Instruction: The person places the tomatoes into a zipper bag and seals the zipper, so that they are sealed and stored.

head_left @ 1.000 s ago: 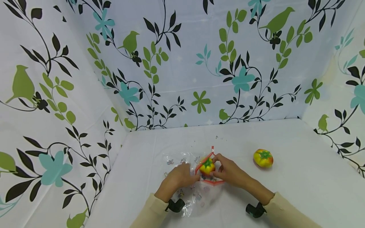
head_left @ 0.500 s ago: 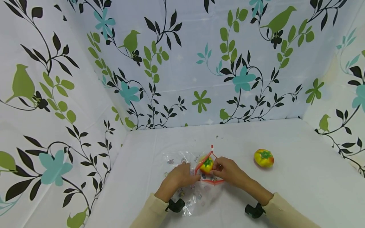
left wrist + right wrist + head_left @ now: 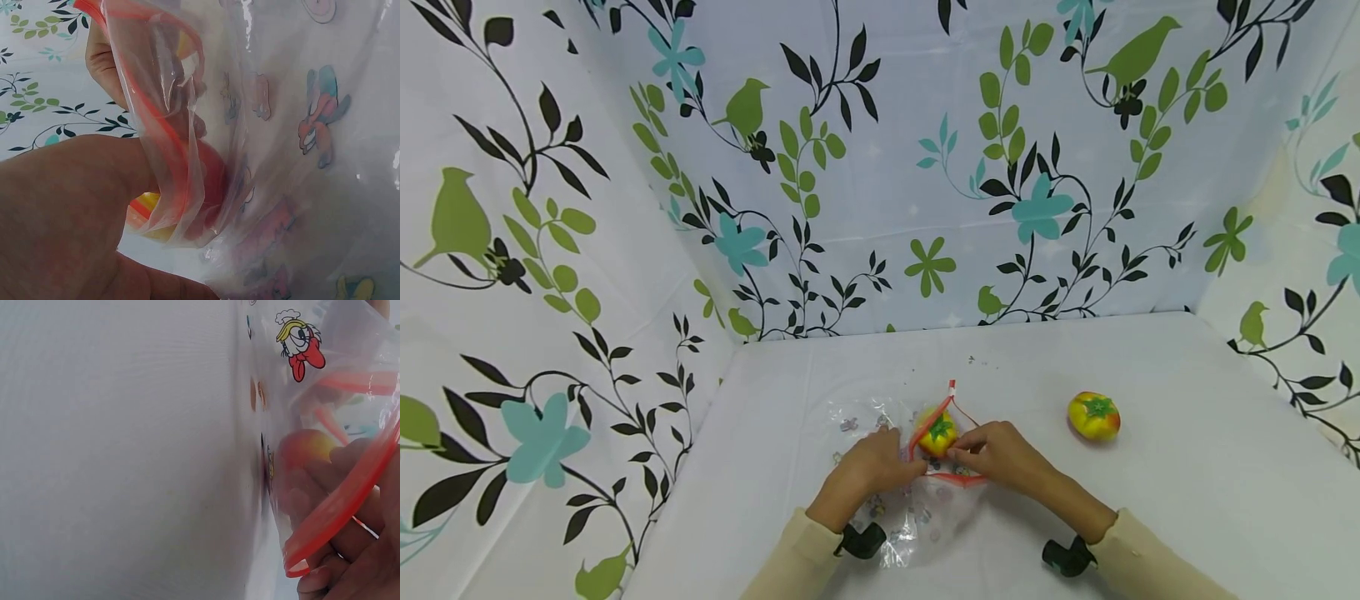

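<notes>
A yellow-and-red toy fruit with a green leafy top (image 3: 940,433) lies inside the mouth of a clear plastic zip bag (image 3: 895,542) with a red closure strip and printed cartoon figures. My left hand (image 3: 872,461) holds the bag's mouth on its left side, the thumb near the red strip (image 3: 172,140). Reaching in from the right, my right hand (image 3: 1007,454) has its fingertips against the fruit's right side. Through the film in the right wrist view, the fingers (image 3: 325,478) touch the fruit (image 3: 306,447). Some of the left fingers are hidden.
A second toy fruit (image 3: 1093,417), also yellow and red with a green top, lies on the white table (image 3: 1187,500) to the right. A cloth (image 3: 865,167) printed with birds and leaves hangs behind and at both sides.
The toy fruit has shifted slightly left, deeper into the bag, with my right hand following. The right fingers have drawn together at its right side. My left hand has stayed in place.
</notes>
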Demonstrator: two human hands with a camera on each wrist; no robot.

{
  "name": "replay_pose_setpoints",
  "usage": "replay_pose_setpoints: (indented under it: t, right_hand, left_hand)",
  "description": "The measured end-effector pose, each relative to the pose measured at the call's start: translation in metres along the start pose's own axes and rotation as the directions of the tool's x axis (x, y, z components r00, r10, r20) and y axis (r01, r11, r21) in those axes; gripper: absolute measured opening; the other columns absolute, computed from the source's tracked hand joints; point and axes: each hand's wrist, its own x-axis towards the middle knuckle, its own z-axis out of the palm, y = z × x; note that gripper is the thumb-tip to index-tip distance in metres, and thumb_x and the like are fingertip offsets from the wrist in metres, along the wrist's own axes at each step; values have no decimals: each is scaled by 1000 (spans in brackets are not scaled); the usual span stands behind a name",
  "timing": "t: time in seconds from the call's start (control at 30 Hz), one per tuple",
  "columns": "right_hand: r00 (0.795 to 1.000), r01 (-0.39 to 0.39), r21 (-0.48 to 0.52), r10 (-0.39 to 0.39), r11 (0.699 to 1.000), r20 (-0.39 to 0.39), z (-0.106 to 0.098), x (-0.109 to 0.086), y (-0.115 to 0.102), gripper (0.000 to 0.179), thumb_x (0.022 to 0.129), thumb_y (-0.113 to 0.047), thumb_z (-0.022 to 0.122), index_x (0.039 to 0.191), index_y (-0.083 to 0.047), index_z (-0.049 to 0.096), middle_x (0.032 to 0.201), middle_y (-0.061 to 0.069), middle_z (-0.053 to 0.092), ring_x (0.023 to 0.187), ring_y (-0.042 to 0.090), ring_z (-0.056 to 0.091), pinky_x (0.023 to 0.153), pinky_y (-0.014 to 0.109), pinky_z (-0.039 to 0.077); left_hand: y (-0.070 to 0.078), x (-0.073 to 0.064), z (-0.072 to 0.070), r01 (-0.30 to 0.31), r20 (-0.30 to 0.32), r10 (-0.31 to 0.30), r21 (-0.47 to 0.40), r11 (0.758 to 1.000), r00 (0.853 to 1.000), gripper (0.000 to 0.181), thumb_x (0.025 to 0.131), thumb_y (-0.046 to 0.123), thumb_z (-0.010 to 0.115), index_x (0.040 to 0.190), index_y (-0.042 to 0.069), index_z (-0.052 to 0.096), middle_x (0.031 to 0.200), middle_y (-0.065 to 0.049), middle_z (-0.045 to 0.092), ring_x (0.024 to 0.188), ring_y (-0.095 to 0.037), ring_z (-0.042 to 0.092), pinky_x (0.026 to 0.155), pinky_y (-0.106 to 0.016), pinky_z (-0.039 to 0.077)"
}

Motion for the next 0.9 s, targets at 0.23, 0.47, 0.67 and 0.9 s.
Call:
replay_pose_setpoints:
  t: [0.23, 0.47, 0.67, 0.9]
  right_hand:
    - [997, 42, 19, -43, 999, 62, 1, 1, 1, 21, 101, -27, 73, 113, -14, 84, 91, -7, 78, 79, 7, 55, 66, 22, 50]
    - [994, 71, 26, -73, 997, 77, 5, 1, 1, 27, 104, -26, 68, 127, -16, 79, 110, -1, 80, 79, 7, 55, 62, 21, 46]
    - [994, 70, 17, -71, 997, 81, 7, 1, -1, 36, 104, -13, 63, 138, -20, 72, 123, 1, 76, 83, 10, 57, 62, 23, 49]
    - [992, 25, 29, -28, 999, 122, 6, 0, -1, 48, 103, -9, 60, 149, -25, 63, 115, 2, 71, 80, 13, 55, 62, 23, 49]
  left_hand:
    - [0, 0, 0, -2, 3, 2, -1, 1000, 1000, 85, 85, 50, 72, 145, -8, 55, 143, -23, 62, 119, -36, 66, 106, -55, 54]
    - [0, 1, 0, 1, 15, -1, 17, 1000, 1000, 89, 86, 52, 73, 149, -8, 51, 153, -25, 54, 132, -40, 61, 111, -56, 50]
    - [3, 0, 0, 15, 14, -15, -17, 1000, 1000, 91, 87, 51, 76, 149, -10, 49, 156, -27, 50, 133, -41, 59, 109, -57, 51]
    - [3, 0, 1, 8, 9, -8, 9, 1000, 1000, 94, 88, 53, 73, 152, -10, 45, 158, -26, 49, 136, -40, 58, 109, -55, 51]
